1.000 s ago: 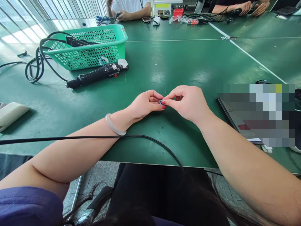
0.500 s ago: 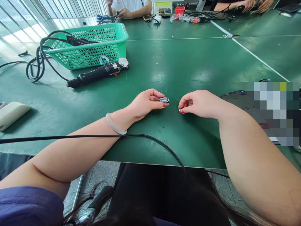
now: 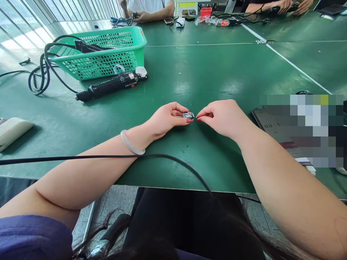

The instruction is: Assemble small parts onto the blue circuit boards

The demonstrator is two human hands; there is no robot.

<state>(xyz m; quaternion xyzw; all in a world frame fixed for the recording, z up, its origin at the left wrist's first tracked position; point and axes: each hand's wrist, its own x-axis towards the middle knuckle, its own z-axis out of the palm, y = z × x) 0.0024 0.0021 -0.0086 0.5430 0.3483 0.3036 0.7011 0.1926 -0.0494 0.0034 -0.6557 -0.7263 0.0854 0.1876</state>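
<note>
My left hand is closed in a pinch above the green table. Between its thumb and fingers is a small circuit board with light and dark parts on it. Just to the right, my right hand is pinched, its fingertips close beside the board's right edge. Whatever those fingertips hold, if anything, is too small to make out. Whether they touch the board I cannot tell.
A green basket with black cables stands at the far left, a black electric screwdriver before it. One black cable crosses my left forearm. A partly blurred phone lies right. Two people sit across the table.
My right hand has moved left and slightly up, bringing its pinched fingertips beside the board. The small bit that showed at its fingertips is now hidden. My left hand has stayed nearly still.
</note>
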